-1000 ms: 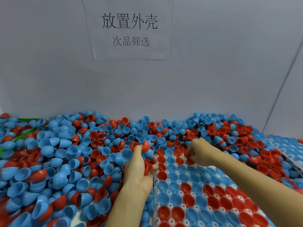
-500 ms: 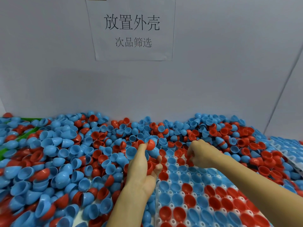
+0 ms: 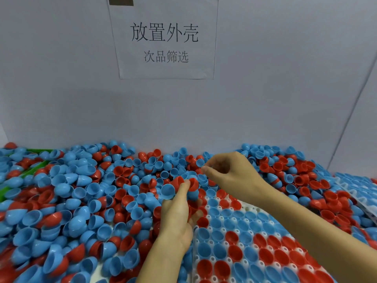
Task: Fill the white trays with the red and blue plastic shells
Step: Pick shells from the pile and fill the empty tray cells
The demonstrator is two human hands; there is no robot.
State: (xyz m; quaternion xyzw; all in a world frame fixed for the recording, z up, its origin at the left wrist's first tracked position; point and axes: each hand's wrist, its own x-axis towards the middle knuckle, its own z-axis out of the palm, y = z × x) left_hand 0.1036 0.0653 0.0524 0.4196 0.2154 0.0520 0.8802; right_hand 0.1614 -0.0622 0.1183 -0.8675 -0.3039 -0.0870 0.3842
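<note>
the left hand cups several red and blue shells at the far left corner of a white tray already mostly filled. the right hand hovers with curled fingers over the loose pile of shells, pinching a small blue shell. a paper sign hangs on the wall

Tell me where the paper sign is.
Head view: the paper sign hangs top centre on the grey wall, above the shell pile.
</note>
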